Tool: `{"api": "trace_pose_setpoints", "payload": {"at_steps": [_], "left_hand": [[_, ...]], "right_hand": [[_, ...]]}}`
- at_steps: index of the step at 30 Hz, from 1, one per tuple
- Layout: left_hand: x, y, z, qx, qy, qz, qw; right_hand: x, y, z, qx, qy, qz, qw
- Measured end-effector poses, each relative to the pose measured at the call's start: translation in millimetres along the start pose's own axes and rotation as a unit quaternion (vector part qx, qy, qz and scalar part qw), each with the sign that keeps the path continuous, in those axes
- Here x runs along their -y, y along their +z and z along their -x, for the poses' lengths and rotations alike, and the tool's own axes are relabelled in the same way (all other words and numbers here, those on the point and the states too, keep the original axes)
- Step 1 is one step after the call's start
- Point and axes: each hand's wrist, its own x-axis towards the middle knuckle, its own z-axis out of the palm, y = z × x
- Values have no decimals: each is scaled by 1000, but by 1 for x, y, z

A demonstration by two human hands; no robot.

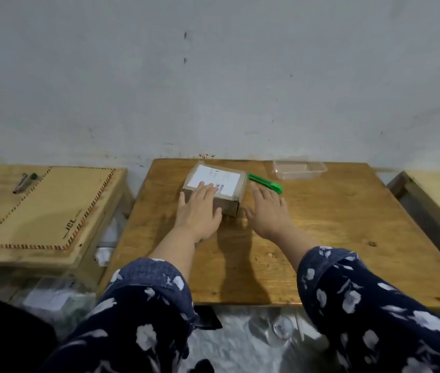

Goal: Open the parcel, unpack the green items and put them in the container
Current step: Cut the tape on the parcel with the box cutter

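Both hands are out over the table [321, 238], fingers straight and gripping nothing: the left hand [200, 208] lies flat on the near left part of the parcel [221, 184], its fingertips reaching onto the white label [217, 177], while the right hand [267, 210] is spread just beside the parcel's right side, and I cannot tell whether it touches the card or the tabletop. Starting from the left, a side table [38, 211] carries a pale board with a stitched-looking border, and a pen [23, 181] lies at its far corner. Then comes the parcel, a small brown cardboard box, closed, set toward the far middle of the main table and turned a little askew. It looks light and stiff, with walls that would dent under a hard squeeze, so I judge it best steadied by a flat palm on top or held by its two short sides while the seam is slit. Just to its right lies a green cutter [266, 182], near the right hand's fingertips and probably the tool for the tape. Further right, near the far edge, sits the clear plastic container [318, 172], thin and likely to slide if bumped. The green items are not visible yet.
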Motion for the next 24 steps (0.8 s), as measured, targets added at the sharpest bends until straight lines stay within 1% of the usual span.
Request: {"api": "trace_pose_setpoints", "payload": {"at_steps": [5,9,13,15,19,22,24], "left_hand": [[23,20,-50,48,42,-11,998],[42,29,-94,81,95,-42,991],[56,40,-123,101,135,-70,983],[61,49,-129,91,150,-76,982],[68,62,-129,34,159,-77,984],[68,64,-129,27,158,-77,984],[68,65,-129,23,157,-78,984]], "right_hand": [[-14,28,-39,44,58,2,997],[-31,48,-82,55,99,16,993],[-50,59,-115,59,120,48,990],[-57,64,-127,63,129,49,988],[-67,74,-145,63,148,48,986],[-68,77,-149,18,147,79,986],[-66,79,-149,-7,149,79,986]]}}
